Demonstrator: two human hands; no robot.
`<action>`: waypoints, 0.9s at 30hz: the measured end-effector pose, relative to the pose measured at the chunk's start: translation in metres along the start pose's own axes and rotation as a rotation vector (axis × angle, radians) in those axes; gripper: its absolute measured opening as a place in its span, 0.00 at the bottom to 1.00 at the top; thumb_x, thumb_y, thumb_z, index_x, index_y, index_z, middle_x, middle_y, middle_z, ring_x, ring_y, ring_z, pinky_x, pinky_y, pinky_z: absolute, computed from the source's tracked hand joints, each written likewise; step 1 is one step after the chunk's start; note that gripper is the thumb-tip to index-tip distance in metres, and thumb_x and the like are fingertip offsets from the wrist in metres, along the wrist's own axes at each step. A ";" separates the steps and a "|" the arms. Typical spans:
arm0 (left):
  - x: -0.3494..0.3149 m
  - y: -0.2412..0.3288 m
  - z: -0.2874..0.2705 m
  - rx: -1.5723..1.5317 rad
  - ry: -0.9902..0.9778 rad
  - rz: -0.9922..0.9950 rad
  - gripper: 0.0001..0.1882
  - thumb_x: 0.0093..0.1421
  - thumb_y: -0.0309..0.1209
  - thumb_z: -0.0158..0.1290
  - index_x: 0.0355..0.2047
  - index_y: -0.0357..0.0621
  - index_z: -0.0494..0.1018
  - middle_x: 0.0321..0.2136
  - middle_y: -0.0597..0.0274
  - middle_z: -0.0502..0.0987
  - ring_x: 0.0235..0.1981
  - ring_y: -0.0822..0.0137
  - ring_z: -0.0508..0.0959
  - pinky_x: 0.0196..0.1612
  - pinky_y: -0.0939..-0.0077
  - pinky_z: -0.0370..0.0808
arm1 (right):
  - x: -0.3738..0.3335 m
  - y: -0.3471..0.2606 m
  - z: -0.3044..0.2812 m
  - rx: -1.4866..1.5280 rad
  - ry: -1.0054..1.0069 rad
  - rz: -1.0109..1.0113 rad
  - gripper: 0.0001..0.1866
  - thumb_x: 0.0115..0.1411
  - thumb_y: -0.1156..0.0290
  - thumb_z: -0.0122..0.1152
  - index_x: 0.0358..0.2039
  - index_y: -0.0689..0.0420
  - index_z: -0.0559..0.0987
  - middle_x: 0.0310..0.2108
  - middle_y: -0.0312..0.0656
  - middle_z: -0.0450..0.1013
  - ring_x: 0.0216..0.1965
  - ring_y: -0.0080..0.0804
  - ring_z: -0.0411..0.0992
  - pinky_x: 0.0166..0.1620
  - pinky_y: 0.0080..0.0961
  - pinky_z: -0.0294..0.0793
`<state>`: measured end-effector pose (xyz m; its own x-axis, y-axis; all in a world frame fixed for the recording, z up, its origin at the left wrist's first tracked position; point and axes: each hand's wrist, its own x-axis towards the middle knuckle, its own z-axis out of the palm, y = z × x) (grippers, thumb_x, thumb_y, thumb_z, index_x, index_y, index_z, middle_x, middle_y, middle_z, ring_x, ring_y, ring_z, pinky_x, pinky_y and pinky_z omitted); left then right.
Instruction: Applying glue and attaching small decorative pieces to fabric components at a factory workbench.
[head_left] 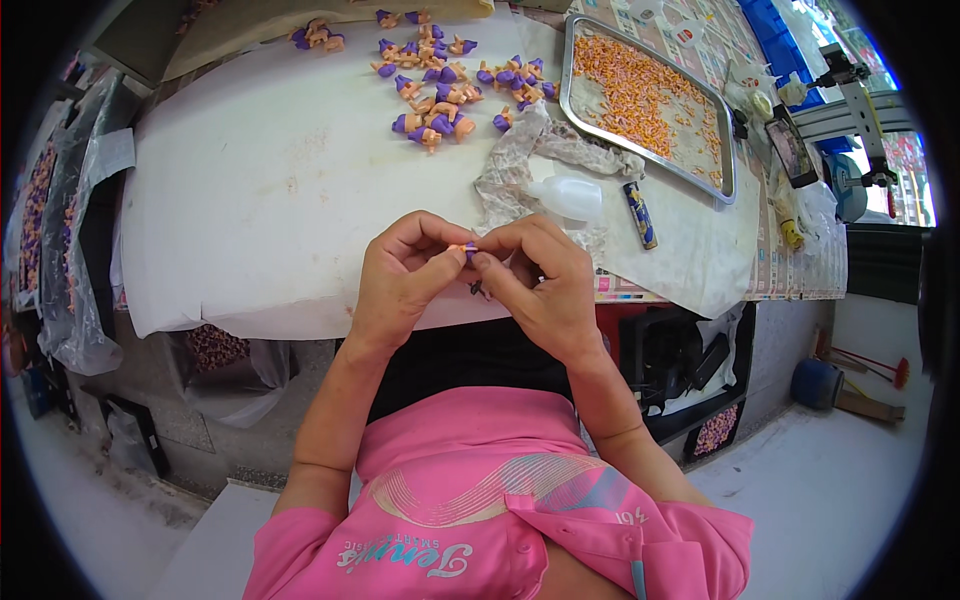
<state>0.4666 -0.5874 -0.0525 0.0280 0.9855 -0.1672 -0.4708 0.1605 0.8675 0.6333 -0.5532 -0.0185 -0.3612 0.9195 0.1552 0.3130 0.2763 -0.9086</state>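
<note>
Both hands meet over the front edge of the table. My left hand (400,275) pinches a small doll-like figure (462,248) with peach and purple parts between thumb and fingers. From the other side, my right hand (540,275) closes its thumb and index finger on the same figure. Fingertips hide most of it, so its shape is hard to make out. Toward the back of the table lies a loose heap of similar purple and peach figures (440,95).
A metal tray (655,155) with many tiny orange pieces stands at the back right. Nearer lie a translucent plastic bottle (572,198), a crumpled cloth (505,180) and a dark blue cylinder (639,215). A phone (791,150) hangs on a stand at right. Plastic bags (85,270) hang at left.
</note>
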 end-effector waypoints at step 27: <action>0.024 0.056 -0.075 0.968 0.513 0.421 0.07 0.60 0.23 0.52 0.38 0.37 0.76 0.32 0.64 0.77 0.30 0.75 0.76 0.36 0.83 0.74 | 0.007 0.031 -0.070 -0.120 0.349 0.002 0.07 0.56 0.80 0.62 0.36 0.62 0.79 0.32 0.35 0.71 0.28 0.18 0.67 0.29 0.15 0.64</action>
<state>0.3745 -0.5587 -0.0429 -0.4323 0.8690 0.2408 0.5156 0.0191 0.8566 0.7019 -0.5188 -0.0182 -0.0459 0.9545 0.2947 0.4220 0.2859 -0.8604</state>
